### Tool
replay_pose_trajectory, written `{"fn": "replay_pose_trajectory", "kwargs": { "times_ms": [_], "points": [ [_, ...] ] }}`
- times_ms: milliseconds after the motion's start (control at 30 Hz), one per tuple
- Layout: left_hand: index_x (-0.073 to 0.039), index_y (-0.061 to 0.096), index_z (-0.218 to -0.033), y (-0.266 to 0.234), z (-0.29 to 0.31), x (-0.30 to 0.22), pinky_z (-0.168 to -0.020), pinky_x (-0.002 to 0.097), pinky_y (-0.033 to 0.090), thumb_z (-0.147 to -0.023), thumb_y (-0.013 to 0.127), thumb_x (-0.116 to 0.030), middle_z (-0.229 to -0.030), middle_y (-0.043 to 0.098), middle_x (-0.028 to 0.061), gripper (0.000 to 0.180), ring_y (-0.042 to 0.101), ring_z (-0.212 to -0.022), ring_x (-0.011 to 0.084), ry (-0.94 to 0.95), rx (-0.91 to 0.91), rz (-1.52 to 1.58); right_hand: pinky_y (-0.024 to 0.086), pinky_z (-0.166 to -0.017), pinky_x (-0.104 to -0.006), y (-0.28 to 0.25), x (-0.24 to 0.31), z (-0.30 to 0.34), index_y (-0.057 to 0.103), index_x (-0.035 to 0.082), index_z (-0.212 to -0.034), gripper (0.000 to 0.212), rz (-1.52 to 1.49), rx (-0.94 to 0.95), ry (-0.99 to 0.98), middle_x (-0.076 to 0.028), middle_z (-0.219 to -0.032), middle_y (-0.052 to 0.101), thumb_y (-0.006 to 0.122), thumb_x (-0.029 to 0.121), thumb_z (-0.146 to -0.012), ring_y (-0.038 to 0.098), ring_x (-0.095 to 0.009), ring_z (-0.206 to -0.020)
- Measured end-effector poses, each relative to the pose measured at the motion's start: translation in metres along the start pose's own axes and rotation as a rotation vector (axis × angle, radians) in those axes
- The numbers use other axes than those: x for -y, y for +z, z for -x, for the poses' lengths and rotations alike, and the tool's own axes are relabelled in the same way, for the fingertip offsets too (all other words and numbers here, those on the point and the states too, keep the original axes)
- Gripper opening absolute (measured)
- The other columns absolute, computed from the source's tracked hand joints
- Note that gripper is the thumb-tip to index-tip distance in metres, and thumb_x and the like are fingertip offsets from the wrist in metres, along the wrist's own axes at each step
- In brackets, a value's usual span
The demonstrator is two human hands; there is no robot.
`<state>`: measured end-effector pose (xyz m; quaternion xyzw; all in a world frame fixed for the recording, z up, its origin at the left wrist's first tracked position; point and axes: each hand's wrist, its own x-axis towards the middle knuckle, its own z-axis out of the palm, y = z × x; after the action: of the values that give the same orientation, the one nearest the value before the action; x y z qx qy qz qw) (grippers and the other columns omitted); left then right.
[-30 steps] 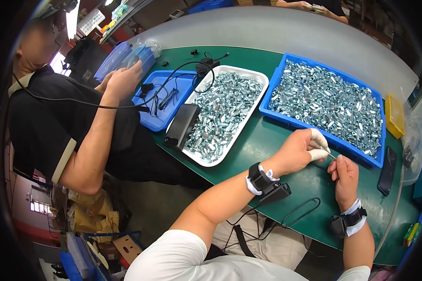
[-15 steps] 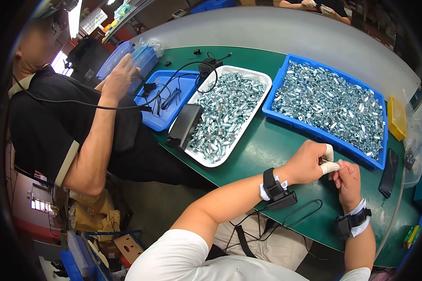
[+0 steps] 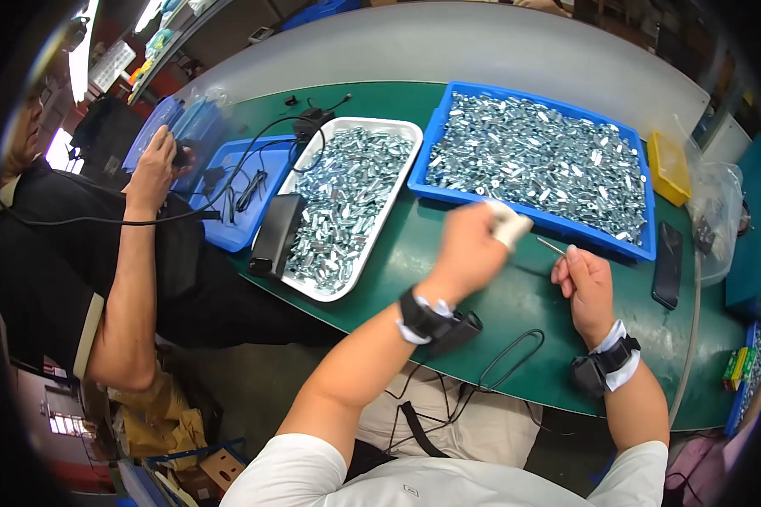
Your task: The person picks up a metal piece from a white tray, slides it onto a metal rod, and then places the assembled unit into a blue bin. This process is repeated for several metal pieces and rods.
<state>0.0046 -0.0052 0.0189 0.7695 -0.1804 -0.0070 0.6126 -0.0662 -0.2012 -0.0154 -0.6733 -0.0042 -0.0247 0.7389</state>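
Note:
My right hand [image 3: 587, 286] pinches a thin metal rod [image 3: 551, 245], whose free end points up and to the left over the green table. My left hand [image 3: 472, 247] is beside the front wall of a blue tray [image 3: 533, 221] heaped with small shiny metal sleeves [image 3: 541, 160]. Pale coverings wrap its fingertips, and motion smears them, so whether anything is between them is hidden. Farther left, a white tray [image 3: 412, 152] holds more of the same metal parts. Black straps with small boxes circle both my wrists.
A black power bank-like box [image 3: 277, 235] rests on the white tray's left edge. Left of it are a blue tray with cables [image 3: 220, 228] and a co-worker [image 3: 51, 262] with raised hands. A dark phone [image 3: 668, 264], yellow bin [image 3: 670, 169] and clear bag [image 3: 719, 228] lie right.
My hands, together before, are now apart: the left has moved away leftward toward the blue tray, and the rod shows in my right. The whole view has shifted.

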Motion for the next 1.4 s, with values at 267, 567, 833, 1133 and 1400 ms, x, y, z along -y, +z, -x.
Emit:
{"fn": "replay_pose_trajectory", "kwargs": {
  "times_ms": [267, 567, 833, 1133, 1400],
  "points": [
    [-0.001, 0.063, -0.111, -0.081, -0.016, 0.019, -0.066, 0.025, 0.048, -0.091, 0.061, -0.006, -0.088, 0.064, 0.0044, 0.02, 0.059, -0.076, 0.0103, 0.06, -0.64, 0.214, 0.034, -0.054, -0.0201, -0.003, 0.003, 0.001, 0.058, 0.004, -0.071, 0.042, 0.005, 0.041, 0.033, -0.002, -0.068, 0.057, 0.046, 0.031, -0.102, 0.042, -0.004, -0.055],
    [-0.004, 0.066, -0.107, -0.031, -0.083, 0.009, -0.078, 0.0364, 0.051, -0.081, 0.066, -0.006, -0.099, 0.067, 0.0155, 0.026, 0.064, -0.086, 0.0271, 0.254, -0.124, -0.496, 0.035, -0.055, -0.0204, -0.005, 0.006, 0.001, 0.058, 0.005, -0.071, 0.042, 0.015, 0.039, 0.034, -0.001, -0.068, 0.058, 0.047, 0.032, -0.101, 0.043, -0.004, -0.055],
    [-0.002, 0.07, -0.093, -0.017, -0.11, 0.019, -0.08, 0.0416, 0.051, -0.072, 0.069, -0.002, -0.09, 0.066, 0.0189, 0.021, 0.063, -0.087, 0.0368, 0.449, -0.025, -0.73, 0.036, -0.056, -0.0221, 0.0, 0.003, 0.003, 0.055, 0.005, -0.068, 0.042, 0.001, 0.022, 0.017, -0.002, -0.062, 0.053, 0.046, 0.029, -0.102, 0.043, -0.007, -0.055],
    [-0.006, 0.066, -0.108, -0.004, -0.001, -0.006, -0.065, 0.0255, 0.047, -0.091, 0.062, -0.009, -0.09, 0.066, 0.0037, 0.018, 0.06, -0.074, 0.0101, -0.143, 0.083, 0.419, 0.038, -0.06, -0.0253, 0.003, 0.005, 0.0, 0.053, 0.006, -0.067, 0.042, -0.032, -0.014, -0.007, -0.002, -0.057, 0.048, 0.044, 0.027, -0.102, 0.043, -0.01, -0.055],
    [-0.006, 0.064, -0.117, -0.004, -0.002, 0.003, -0.069, 0.0223, 0.044, -0.094, 0.055, -0.007, -0.087, 0.06, -0.0011, 0.024, 0.054, -0.077, 0.0068, 0.0, 0.216, 0.337, 0.037, -0.057, -0.0241, -0.002, 0.008, 0.01, 0.053, 0.005, -0.068, 0.042, 0.063, -0.069, 0.025, -0.001, -0.058, 0.05, 0.045, 0.028, -0.102, 0.043, -0.008, -0.054]
  ]
}}
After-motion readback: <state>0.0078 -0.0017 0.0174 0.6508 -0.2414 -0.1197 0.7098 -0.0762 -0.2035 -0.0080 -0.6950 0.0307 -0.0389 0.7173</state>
